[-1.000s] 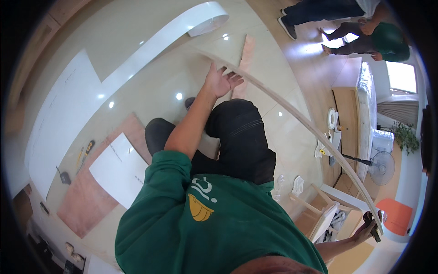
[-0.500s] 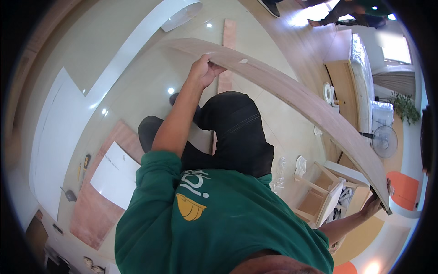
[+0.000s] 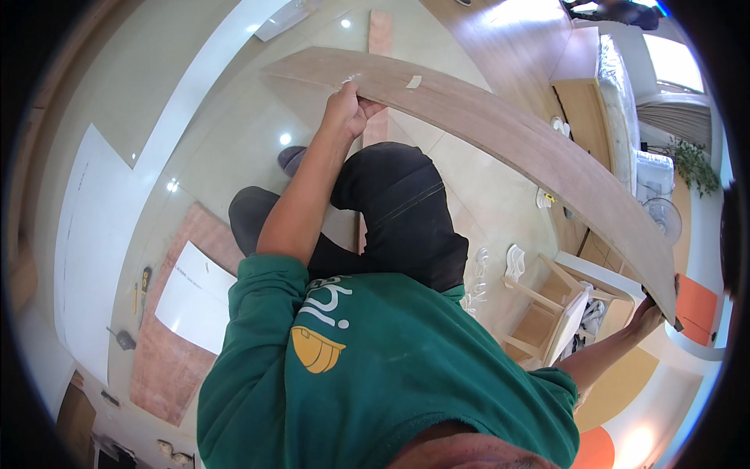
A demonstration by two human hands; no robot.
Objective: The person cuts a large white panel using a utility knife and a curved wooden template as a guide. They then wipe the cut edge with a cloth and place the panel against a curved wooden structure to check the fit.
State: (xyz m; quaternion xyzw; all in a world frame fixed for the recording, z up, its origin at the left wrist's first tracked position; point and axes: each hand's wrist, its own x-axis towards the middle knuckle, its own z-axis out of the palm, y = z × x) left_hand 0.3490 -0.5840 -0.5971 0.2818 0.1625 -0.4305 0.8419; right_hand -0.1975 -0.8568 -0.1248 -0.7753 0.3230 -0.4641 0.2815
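A long, thin wooden board (image 3: 500,129) stretches across the view from upper left to lower right, its broad face tilted toward me. A small pale patch (image 3: 414,81) sticks on its surface. My left hand (image 3: 349,113) is closed on the near edge toward the far left end, thumb on the face and fingers under it. At the other end my right hand (image 3: 648,314) grips the board's edge, fingers partly hidden behind it. Small dark pieces show at that end beside the hand; their kind cannot be made out.
A white sheet (image 3: 195,293) lies on a reddish wooden panel (image 3: 160,375) at left, near a yellow-and-black utility knife (image 3: 146,280). Wooden furniture (image 3: 539,320), a fan (image 3: 664,219) and a wrapped mattress (image 3: 617,117) stand at right. A strip of wood (image 3: 380,35) lies beyond the board.
The board has tilted so more of its broad face shows, and its left end sits farther up the view. Both hands keep their grip; the right hand has moved slightly rightward and up.
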